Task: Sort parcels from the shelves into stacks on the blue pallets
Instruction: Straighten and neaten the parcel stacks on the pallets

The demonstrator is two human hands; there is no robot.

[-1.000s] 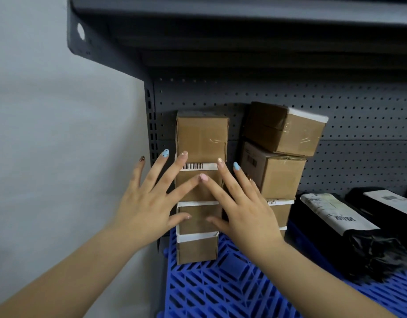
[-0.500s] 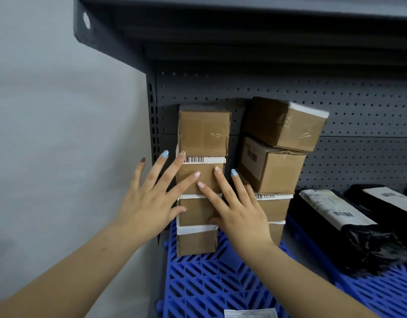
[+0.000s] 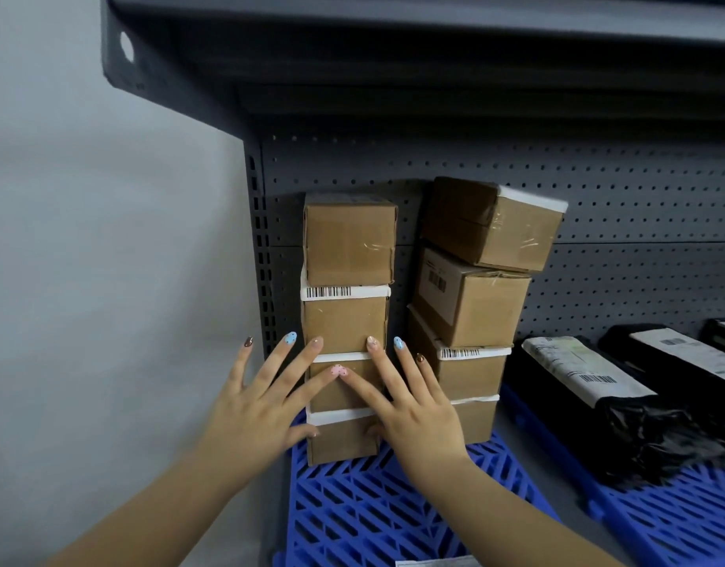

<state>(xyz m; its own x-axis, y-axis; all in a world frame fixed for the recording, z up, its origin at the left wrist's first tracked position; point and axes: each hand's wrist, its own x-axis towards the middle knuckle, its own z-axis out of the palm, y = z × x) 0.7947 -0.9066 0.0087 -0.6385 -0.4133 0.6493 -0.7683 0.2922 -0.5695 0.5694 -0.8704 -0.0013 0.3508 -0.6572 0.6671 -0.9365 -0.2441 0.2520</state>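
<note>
Fingers spread straight, the left hand (image 3: 254, 407) and right hand (image 3: 414, 415) seem to press the front of a four-box stack (image 3: 346, 321) on the blue pallet (image 3: 373, 505), apparently squaring it; an even, gentle push looks needed next. A leaning stack (image 3: 471, 304) stands at 3 o'clock with black bags (image 3: 598, 382) beyond, a grey wall (image 3: 107, 239) at 9 o'clock and a pegboard shelf (image 3: 598, 190) at 12.

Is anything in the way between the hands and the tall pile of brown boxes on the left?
No, nothing visible is. The left hand and the right hand are spread open right in front of the left pile of boxes on the blue pallet.
</note>
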